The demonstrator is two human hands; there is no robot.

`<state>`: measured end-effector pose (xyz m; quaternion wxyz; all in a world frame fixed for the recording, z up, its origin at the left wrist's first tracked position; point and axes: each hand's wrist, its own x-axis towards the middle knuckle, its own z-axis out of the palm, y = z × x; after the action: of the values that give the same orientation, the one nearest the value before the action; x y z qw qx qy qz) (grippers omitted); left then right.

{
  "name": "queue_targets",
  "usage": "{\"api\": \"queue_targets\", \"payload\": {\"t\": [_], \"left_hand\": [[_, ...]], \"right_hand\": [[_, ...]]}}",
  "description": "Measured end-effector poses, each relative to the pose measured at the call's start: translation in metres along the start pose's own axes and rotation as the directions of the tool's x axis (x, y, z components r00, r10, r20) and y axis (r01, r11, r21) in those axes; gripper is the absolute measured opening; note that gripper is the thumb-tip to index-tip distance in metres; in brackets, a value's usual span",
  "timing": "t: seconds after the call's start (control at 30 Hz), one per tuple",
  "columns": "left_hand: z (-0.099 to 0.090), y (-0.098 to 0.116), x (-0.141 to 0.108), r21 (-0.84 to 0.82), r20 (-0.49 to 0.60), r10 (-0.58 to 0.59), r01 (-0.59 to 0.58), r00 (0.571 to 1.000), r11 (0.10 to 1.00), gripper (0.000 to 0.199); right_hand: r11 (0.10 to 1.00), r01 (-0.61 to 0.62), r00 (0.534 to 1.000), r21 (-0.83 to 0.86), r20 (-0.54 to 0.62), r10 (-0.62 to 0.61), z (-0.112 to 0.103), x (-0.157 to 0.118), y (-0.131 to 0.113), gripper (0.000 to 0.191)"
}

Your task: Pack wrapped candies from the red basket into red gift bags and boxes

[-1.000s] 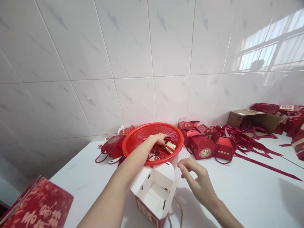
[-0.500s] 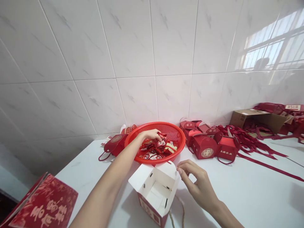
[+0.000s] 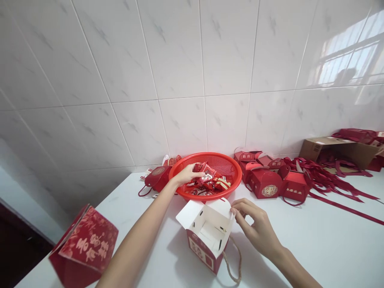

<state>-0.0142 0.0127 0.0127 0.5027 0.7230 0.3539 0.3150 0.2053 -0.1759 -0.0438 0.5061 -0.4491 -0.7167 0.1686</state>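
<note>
My left hand [image 3: 189, 175] is in the red plastic basket [image 3: 237, 185], its fingers closed on red wrapped candies [image 3: 207, 172]. More wrapped candies lie beneath it, one with a cream and gold wrapper [image 3: 222, 183]. In front of the basket stands an open gift box [image 3: 200, 251], red outside and white inside, its flaps spread and a twine handle [image 3: 237, 276] hanging at its right side. I see a white floor inside and no candies there. My right hand [image 3: 255, 224] pinches the edge of the box's right flap between thumb and fingers.
Folded red boxes [image 3: 267, 185] stand right of the basket, beside a heap of dark red ribbons [image 3: 318, 180] and an open cardboard carton [image 3: 312, 150]. A larger red box [image 3: 90, 244] sits at the table's left edge. Behind is a tiled wall [image 3: 180, 60].
My left hand has drawn back slightly toward the basket's left side, lifting candies. My right hand now touches the box flap. The view has shifted a little left.
</note>
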Motion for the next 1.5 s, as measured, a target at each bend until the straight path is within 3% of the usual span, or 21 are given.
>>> {"api": "queue_targets", "payload": {"t": [0.17,0.3,0.4,0.53,0.7,0.8,0.87,1.03,1.17,1.23,1.37,1.5], "left_hand": [[-0.001,-0.012,-0.001,-0.013,-0.050,-0.027,0.027,0.998,1.000,0.065],[0.001,-0.006,-0.004,-0.048,-0.094,-0.012,0.007,0.996,0.999,0.043],[0.005,0.000,-0.007,-0.168,-0.137,-0.113,0.089,0.984,0.982,0.024],[0.007,0.003,-0.008,-0.324,-0.140,-0.244,0.188,0.960,0.927,0.017],[-0.006,0.004,-0.003,-0.339,-0.177,-0.284,0.212,0.943,0.916,0.013],[-0.013,0.005,0.004,-0.288,-0.168,-0.297,0.241,0.940,0.927,0.005],[-0.012,0.004,0.010,-0.212,-0.147,-0.307,0.274,0.940,0.938,0.016],[0.011,-0.004,0.023,0.079,-0.087,-0.290,0.296,0.953,0.952,0.025],[0.025,-0.007,0.029,0.281,-0.029,-0.286,0.283,0.958,0.917,0.046],[0.026,-0.008,0.029,0.339,-0.019,-0.286,0.275,0.958,0.900,0.042],[0.020,-0.005,0.025,0.330,-0.057,-0.247,0.252,0.967,0.910,0.015],[0.015,0.003,0.016,0.181,-0.114,-0.216,0.234,0.970,0.955,0.021]], "right_hand": [[1.000,0.009,1.000,-0.009,-0.009,-0.009,0.002,-0.002,0.004,0.029],[1.000,0.027,1.000,-0.016,-0.005,-0.027,0.001,-0.002,0.003,0.028],[0.999,0.032,0.999,-0.019,0.003,-0.032,0.000,-0.002,0.002,0.027],[0.999,0.038,0.999,-0.023,0.006,-0.038,0.000,-0.003,0.003,0.026],[0.998,0.056,0.998,-0.030,-0.007,-0.056,0.000,-0.001,0.004,0.026],[0.996,0.079,0.996,-0.031,-0.028,-0.080,0.000,0.000,0.004,0.025],[0.996,0.080,0.996,-0.030,-0.032,-0.081,0.000,0.000,0.004,0.025],[0.997,0.066,0.998,-0.046,-0.019,-0.067,0.001,0.000,0.005,0.026],[0.996,0.070,0.997,-0.052,-0.016,-0.071,0.000,0.000,0.006,0.026],[0.996,0.070,0.997,-0.047,-0.010,-0.071,0.000,0.000,0.006,0.026],[0.997,0.060,0.998,-0.043,-0.001,-0.060,0.000,0.000,0.008,0.026],[0.997,0.059,0.998,-0.040,-0.007,-0.059,0.000,-0.001,0.008,0.028]]}}
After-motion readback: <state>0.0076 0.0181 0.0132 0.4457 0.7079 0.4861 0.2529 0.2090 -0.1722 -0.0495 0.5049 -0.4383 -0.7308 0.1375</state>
